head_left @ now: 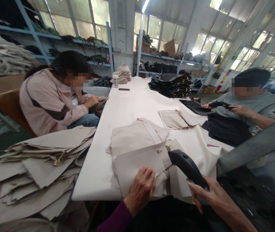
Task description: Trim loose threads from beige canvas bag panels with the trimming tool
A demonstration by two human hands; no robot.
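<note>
My left hand point(141, 188), in a purple sleeve, has its fingers curled at the near edge of a beige fabric panel point(137, 161). The panel lies over a pile of similar pieces point(130, 135) and bears small gold metal fittings point(168, 147) near its far right corner. Wrapped in my right hand point(207, 193) is a black curved hand tool point(185, 164). The tool's blunt front end hangs beside the metal fittings; I cannot tell whether it touches the panel. My palm hides its lower part.
Beige pieces are heaped at left point(52, 174). A co-worker in pink point(48, 96) sits left; another, right point(255, 100), holds a similar black tool point(221, 104). Black pieces point(170, 85) are stacked on the white table point(96, 174). A grey metal bar point(255, 140) slants at right.
</note>
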